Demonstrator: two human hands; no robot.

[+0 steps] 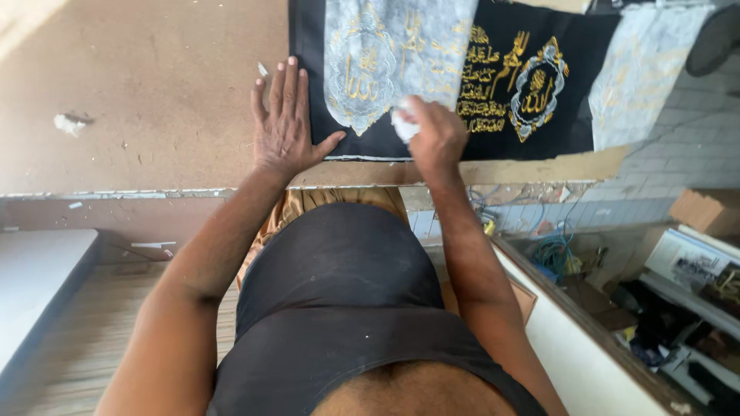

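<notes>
a white scrap (68,123) lies on my brown tabletop (139,85). tangled cables (551,250) sit below to my right, near a cardboard box (705,212).

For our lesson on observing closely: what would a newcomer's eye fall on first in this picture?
The black cloth with gold embroidery, spread at the far edge of the brown table, stands out first. The left hand lies flat on the cloth's left edge, while the right hand grips a small white wad on it.
</notes>
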